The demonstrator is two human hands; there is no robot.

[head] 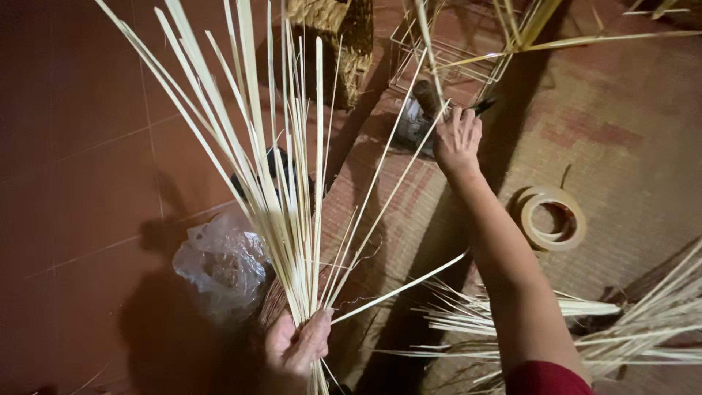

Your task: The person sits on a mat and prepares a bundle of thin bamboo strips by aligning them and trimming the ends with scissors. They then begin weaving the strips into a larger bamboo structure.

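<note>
Left hand (296,344) clenched around fanned bundle of pale strips (281,212); right hand (457,139) extended forward.

Bundle of pale strips gripped at lower end, fanning upward and outward above left hand. Crumpled clear plastic bag (219,263) just left of left hand, on red tiled floor (80,168). Right hand curled, fingers pressed together on dark-handled tool (482,107), touching one long strip. Wire frame basket (453,55) just beyond right hand. Round roll of beige tape (552,218) lying flat on woven mat (629,146), right of right forearm. Loose strip pile (585,329) beneath right elbow.
</note>
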